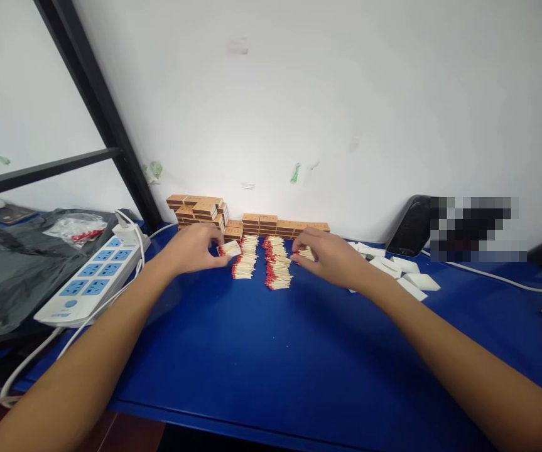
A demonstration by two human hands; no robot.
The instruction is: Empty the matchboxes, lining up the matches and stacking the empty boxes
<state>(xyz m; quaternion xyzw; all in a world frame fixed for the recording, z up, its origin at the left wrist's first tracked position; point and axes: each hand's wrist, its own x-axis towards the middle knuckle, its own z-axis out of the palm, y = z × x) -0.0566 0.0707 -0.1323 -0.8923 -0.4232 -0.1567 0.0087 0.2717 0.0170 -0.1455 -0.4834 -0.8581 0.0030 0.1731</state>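
Between the thumb and fingers of my left hand (198, 246) is a small white matchbox tray (231, 248) with some matches in it, tilted just left of the nearest row of loose matches (246, 260). A second row of red-headed matches (277, 267) lies on the blue table (252, 351) between my hands. At a third group of matches (305, 253), my right hand (325, 254) is curled, thumb and fingertips close together at the red heads. That hand partly covers this group, so how many matches it pinches is hidden.
Stacked matchboxes (200, 210) and a low row of matchboxes (299, 227) stand along the wall. White paper trays (405, 265) lie scattered right, near a black phone-like object (409, 227). A power strip (92, 276) with cables and a dark plastic bag (11, 270) are left.
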